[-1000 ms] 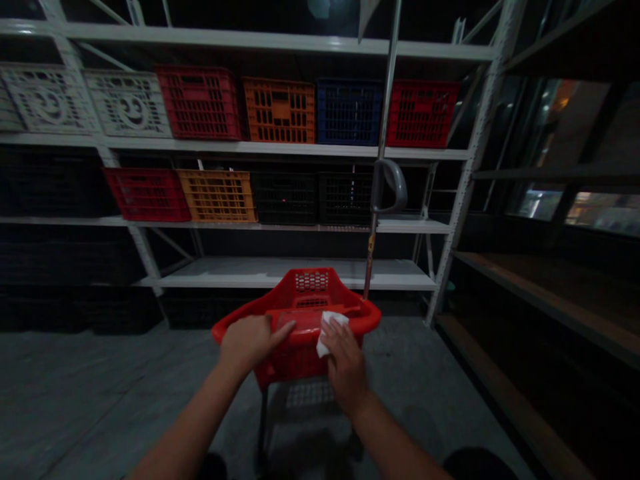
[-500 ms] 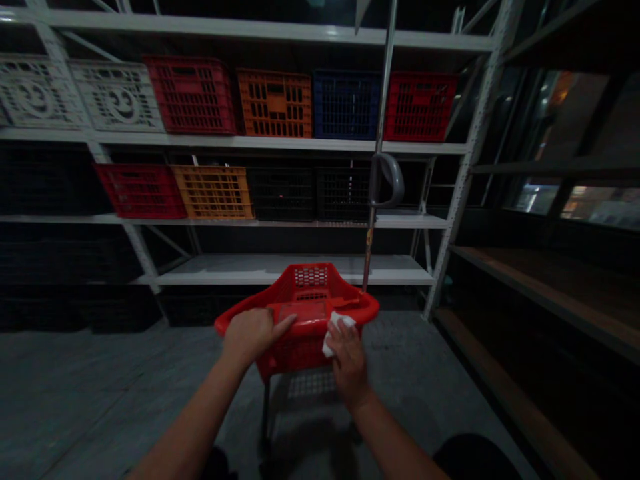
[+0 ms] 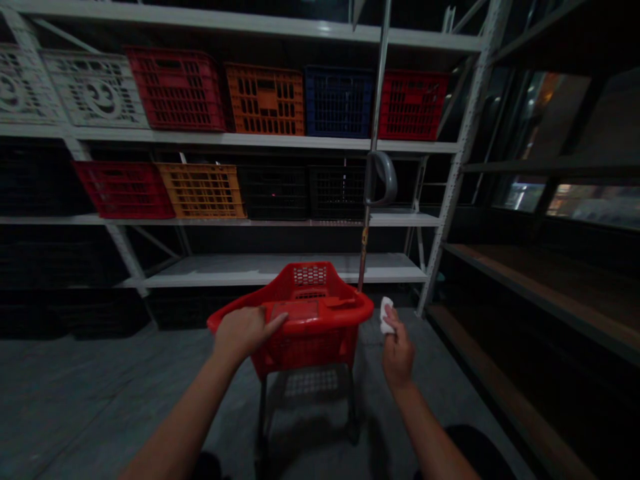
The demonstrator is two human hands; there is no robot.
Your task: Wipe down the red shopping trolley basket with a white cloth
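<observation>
right hand (image 3: 399, 353) just came up off the red shopping cart (image 3: 310, 350), white wipe (image 3: 386, 315) pinched in it

on my feed the wipe's clear of the cart now, held tight in the fingertips, nothing touching that side. left hand (image 3: 244, 333) stays open, resting flat on the cart's rim. the cart stands on the concrete floor (image 3: 100, 400) before steel shelving (image 3: 280, 270) stacked with plastic crates (image 3: 264, 100).

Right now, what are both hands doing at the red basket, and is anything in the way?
Left hand resting on red wheeled basket. Right hand pinching white wipe, beside basket. Metal pole just beyond it.
</observation>
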